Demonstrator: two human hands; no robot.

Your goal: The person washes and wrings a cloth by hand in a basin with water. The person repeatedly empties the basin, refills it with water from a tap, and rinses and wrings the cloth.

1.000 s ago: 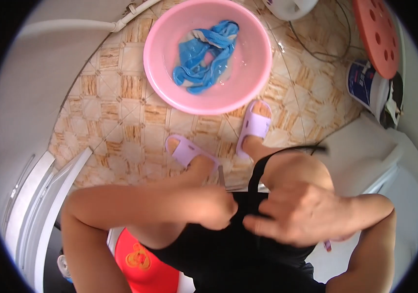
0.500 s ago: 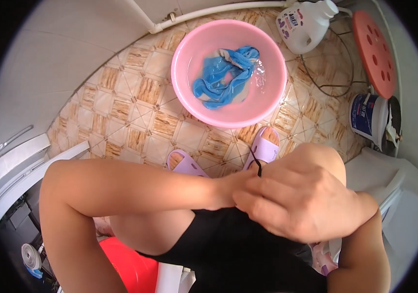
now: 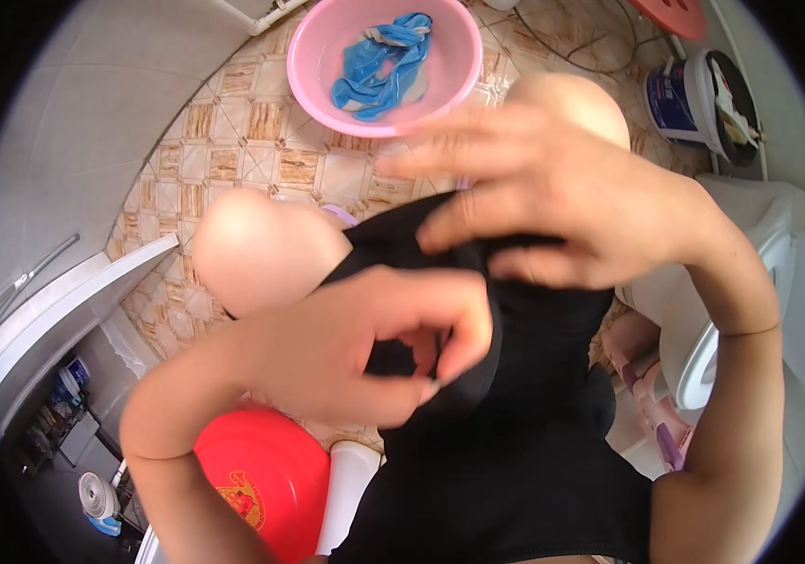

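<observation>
Though partly behind the left hand (image 3: 351,334), black garment (image 3: 506,461) lengthwise toward knees (image 3: 266,249).

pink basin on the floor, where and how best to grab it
Probably by the rim, gripping its left and right sides at once, coming from the near side. The pink basin is wide and round and sits mouth up, both side edges in plain view; the blue cloth lies inside, lower than the rim, so it shouldn't get in the way.
</observation>
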